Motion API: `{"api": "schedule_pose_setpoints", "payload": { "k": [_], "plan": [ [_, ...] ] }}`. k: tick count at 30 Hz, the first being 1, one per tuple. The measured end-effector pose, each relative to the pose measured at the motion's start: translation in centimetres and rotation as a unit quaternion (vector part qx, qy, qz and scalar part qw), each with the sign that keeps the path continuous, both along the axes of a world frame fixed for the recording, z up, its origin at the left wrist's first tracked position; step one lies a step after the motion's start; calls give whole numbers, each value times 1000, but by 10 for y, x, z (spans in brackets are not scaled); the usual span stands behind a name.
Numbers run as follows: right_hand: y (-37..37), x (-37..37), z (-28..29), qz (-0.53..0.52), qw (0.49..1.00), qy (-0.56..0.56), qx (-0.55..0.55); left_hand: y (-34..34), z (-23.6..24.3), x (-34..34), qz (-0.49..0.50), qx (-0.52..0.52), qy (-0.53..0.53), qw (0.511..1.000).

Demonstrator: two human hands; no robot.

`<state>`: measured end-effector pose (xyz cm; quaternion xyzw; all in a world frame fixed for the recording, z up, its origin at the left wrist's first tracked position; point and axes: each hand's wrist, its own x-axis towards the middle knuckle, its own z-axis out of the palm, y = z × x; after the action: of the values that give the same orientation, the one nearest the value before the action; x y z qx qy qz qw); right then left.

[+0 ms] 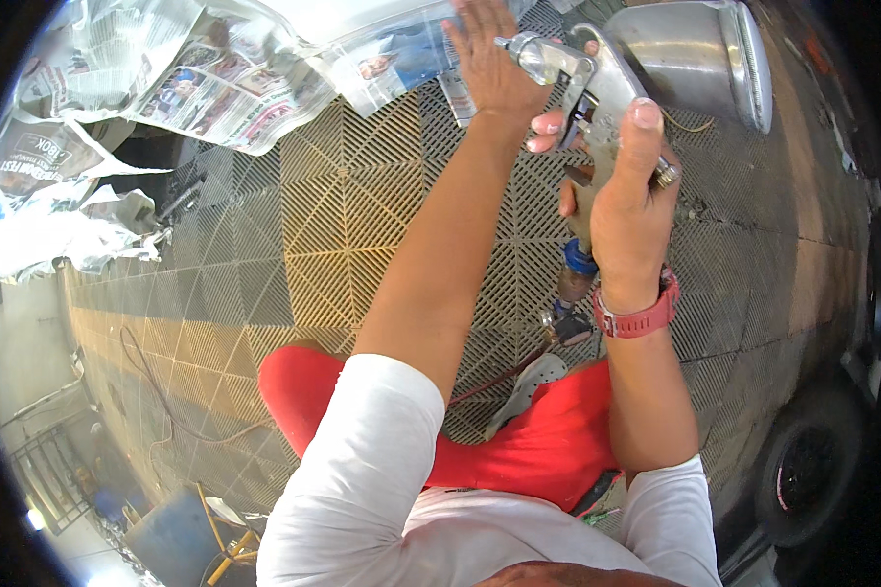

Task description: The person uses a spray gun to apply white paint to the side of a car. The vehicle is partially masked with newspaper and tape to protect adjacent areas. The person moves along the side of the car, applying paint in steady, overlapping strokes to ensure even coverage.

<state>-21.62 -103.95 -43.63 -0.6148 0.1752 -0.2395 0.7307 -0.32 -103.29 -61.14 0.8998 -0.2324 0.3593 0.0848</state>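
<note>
My right hand (631, 201), with a red watch on its wrist, is wrapped round the grip of a metal spray gun (609, 90). A large silver cup (690, 49) is attached to the gun and tilts to the right. An air hose leads down from the grip through a blue fitting (579, 257). My left hand (499, 70) reaches forward with its fingers stretched out, by the gun's nozzle. It lies against or just over the newspaper masking (387, 73) along a pale surface; whether it touches I cannot tell.
More newspaper sheets (230, 73) hang at the far left. Below spreads a grille-patterned tile floor (347, 215) in grey and tan. A thin hose (171, 421) trails over the floor at left. At the right stands a black tyre (812, 460); a yellow-framed object (227, 558) is lower left.
</note>
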Motion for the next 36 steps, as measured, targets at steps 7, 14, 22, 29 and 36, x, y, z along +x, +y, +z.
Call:
{"api": "schedule_pose_setpoints", "payload": {
  "k": [7,14,22,29,36],
  "plan": [
    [-5,-4,-5,-2,1000,13,-20,105,16,-1,-7,-61,107,992],
    [4,2,-8,13,1000,5,-1,144,28,12,42,-100,69,992],
    [6,1,-12,15,1000,20,-11,133,22,5,57,-109,101,987],
    [-2,-2,-11,7,995,50,-91,60,28,-6,54,-130,125,982],
    [-1,-2,-15,-5,998,45,-45,25,34,-27,-120,-54,130,983]
  ]
}}
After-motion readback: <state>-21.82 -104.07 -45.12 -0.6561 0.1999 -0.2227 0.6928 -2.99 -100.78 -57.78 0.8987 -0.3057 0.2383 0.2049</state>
